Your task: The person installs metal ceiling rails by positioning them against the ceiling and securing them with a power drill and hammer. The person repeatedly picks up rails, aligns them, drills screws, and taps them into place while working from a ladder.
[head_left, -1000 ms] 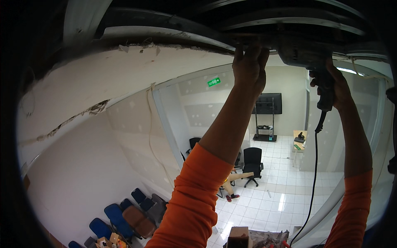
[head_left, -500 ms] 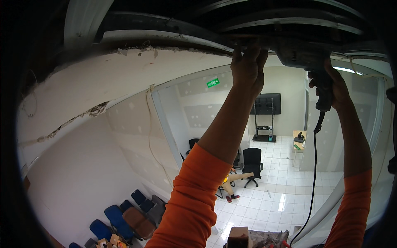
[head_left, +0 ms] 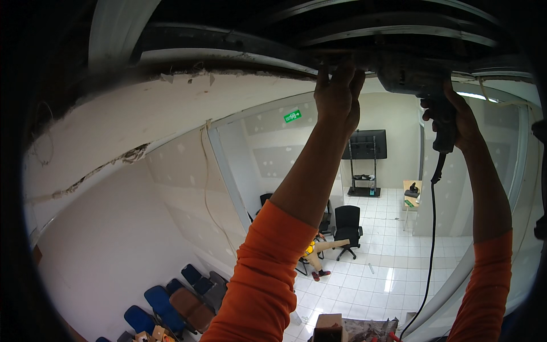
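Overhead, my right hand (head_left: 460, 121) wraps around the pistol grip of a dark power drill (head_left: 410, 74). The drill lies level, its front end toward the left, close under the metal ceiling framing (head_left: 393, 29). A black cord (head_left: 434, 228) hangs from the foot of its grip. My left hand (head_left: 337, 94) reaches up at the drill's front end, fingers closed and pointing upward. Shadow hides what those fingers hold and the drill's tip. Both forearms are raised, in orange sleeves.
A wall top with a broken edge (head_left: 188, 80) runs to the left. Below are a box (head_left: 328, 328), stacked blue and brown chairs (head_left: 162, 302), a black office chair (head_left: 346, 228), a screen on a stand (head_left: 366, 145) and a seated person's legs (head_left: 325, 251).
My left hand and the drill in my right hand have shifted very slightly left. Both grips look the same.
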Motion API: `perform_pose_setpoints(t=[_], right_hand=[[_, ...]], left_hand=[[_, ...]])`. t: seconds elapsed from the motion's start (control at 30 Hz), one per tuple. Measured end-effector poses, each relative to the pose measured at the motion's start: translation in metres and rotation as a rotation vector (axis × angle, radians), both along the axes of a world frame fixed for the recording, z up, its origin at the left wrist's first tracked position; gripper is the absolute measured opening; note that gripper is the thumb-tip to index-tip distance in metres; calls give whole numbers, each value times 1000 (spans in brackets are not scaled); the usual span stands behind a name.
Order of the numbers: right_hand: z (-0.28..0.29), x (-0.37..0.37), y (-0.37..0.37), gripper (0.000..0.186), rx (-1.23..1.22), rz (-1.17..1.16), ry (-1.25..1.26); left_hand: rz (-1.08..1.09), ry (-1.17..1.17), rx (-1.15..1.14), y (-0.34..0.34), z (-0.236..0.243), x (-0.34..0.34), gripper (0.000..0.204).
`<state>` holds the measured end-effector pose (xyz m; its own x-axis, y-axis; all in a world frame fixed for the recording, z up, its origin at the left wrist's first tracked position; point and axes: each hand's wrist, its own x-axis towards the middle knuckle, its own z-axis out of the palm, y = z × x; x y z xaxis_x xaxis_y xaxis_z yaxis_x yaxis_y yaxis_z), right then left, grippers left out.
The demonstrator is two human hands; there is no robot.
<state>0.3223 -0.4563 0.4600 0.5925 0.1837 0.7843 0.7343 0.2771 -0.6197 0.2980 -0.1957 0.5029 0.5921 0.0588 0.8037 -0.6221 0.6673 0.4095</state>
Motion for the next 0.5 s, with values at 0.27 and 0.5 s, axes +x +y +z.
perform_pose_setpoints(t=[0.27,0.5], right_hand=[[-1,2,-3,72,-15,8,-40],[0,3,-6,88,-51,-44,-13]], left_hand=[[16,-16,-7,-1,-2,1,78],[7,-53,10,0,-3,0,73]])
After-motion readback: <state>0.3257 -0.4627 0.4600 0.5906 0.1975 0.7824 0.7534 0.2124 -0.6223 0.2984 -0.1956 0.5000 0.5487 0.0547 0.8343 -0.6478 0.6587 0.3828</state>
